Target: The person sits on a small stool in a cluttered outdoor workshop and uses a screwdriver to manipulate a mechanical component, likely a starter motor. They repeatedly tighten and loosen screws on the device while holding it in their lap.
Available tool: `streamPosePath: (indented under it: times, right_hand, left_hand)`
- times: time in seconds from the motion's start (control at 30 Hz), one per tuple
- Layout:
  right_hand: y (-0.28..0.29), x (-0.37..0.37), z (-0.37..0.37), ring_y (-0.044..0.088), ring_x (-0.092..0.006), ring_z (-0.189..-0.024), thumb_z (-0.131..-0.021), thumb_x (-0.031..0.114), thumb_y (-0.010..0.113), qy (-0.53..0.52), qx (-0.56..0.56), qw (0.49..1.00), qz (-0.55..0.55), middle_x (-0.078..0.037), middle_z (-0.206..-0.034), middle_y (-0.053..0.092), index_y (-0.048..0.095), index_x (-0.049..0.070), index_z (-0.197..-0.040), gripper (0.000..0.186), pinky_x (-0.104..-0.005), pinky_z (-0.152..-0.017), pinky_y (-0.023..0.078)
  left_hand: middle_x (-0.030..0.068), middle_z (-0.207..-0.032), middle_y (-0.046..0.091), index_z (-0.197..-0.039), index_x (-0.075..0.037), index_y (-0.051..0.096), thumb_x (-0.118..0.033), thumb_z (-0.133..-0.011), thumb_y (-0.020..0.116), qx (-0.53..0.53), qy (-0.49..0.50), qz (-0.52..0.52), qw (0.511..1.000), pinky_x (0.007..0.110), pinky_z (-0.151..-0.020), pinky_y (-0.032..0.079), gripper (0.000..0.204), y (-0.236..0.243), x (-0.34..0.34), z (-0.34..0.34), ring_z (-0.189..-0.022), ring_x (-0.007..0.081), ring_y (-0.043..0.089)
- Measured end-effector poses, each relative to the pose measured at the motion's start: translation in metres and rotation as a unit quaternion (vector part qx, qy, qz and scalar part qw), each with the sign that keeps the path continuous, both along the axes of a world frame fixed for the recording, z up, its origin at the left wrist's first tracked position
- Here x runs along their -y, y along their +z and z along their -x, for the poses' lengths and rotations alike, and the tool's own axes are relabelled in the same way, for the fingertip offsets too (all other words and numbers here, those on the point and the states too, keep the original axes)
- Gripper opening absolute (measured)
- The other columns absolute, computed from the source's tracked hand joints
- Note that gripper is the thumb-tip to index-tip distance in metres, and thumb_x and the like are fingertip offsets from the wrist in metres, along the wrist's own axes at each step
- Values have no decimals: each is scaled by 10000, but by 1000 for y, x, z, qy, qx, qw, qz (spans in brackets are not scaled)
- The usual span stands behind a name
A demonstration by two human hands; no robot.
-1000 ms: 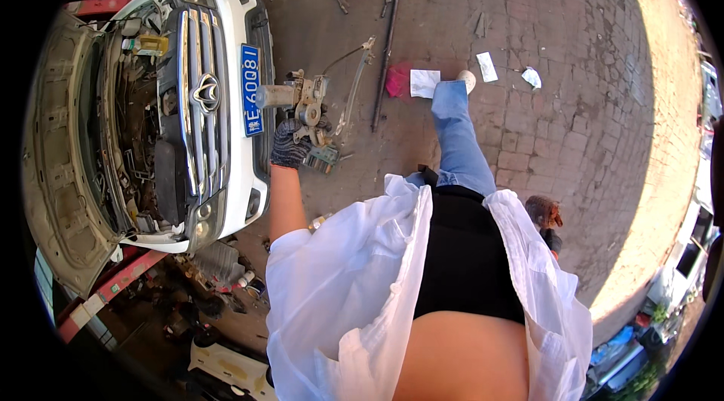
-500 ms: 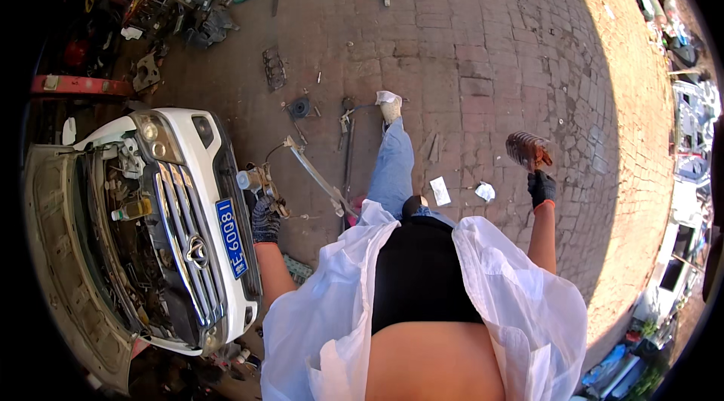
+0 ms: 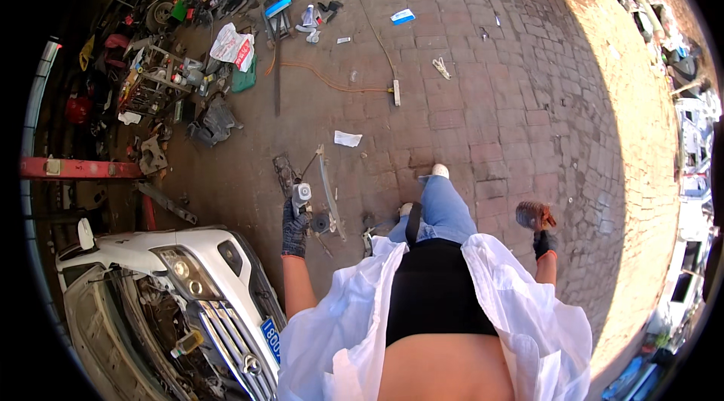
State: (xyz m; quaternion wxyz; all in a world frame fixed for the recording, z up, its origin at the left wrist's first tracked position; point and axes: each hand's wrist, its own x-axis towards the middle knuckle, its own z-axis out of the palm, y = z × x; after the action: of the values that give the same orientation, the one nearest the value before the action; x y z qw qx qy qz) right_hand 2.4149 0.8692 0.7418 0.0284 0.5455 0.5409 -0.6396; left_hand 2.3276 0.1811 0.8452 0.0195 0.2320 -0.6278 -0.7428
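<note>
My left hand (image 3: 293, 233), in a dark glove with an orange cuff, is closed on what looks like a car window regulator (image 3: 329, 193). Its pale motor-like block sits at my fingers, and a long curved metal rail hangs off to the right. On the other side, my right hand (image 3: 544, 242), gloved alike, grips a rusty, ribbed metal part (image 3: 533, 215). Its exact kind does not show. The fingers of both hands are partly hidden by the gloves and the parts.
A white car (image 3: 219, 250) with its hood up stands at lower left. Ahead lie a red beam (image 3: 83, 168), a grey plastic bag (image 3: 216, 123), an orange cable (image 3: 309, 76) with a power strip (image 3: 397, 93), and white paper (image 3: 348, 138) on brick paving. Scrap heaps line the left and right edges.
I have walked forward; the car has slid down and back in view, and more clutter shows ahead. Both hands still carry their parts, with the rail now pointing more upright.
</note>
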Motion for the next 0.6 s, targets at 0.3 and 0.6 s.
streamPosePath:
  times: [0.3, 0.6]
  right_hand:
    - [-74, 7, 302, 512, -227, -464, -781, 227, 532, 8, 66, 998, -24, -102, -587, 569, 558, 94, -731, 144, -347, -415, 382]
    - [-10, 74, 719, 475, -127, -423, -799, 157, 550, 173, -2, 984, -53, -101, -645, 601, 576, 28, -833, 136, -240, -365, 363]
  left_hand:
    - [50, -930, 559, -1068, -56, 509, -83, -479, 738, 34, 0, 248, 968, 301, -741, 459, 633, -22, 35, 314, -806, 177, 544]
    - [148, -1058, 475, -1200, -98, 435, -187, -409, 815, 58, -2, 569, 820, 410, -868, 385, 883, 48, 38, 596, -996, 323, 439]
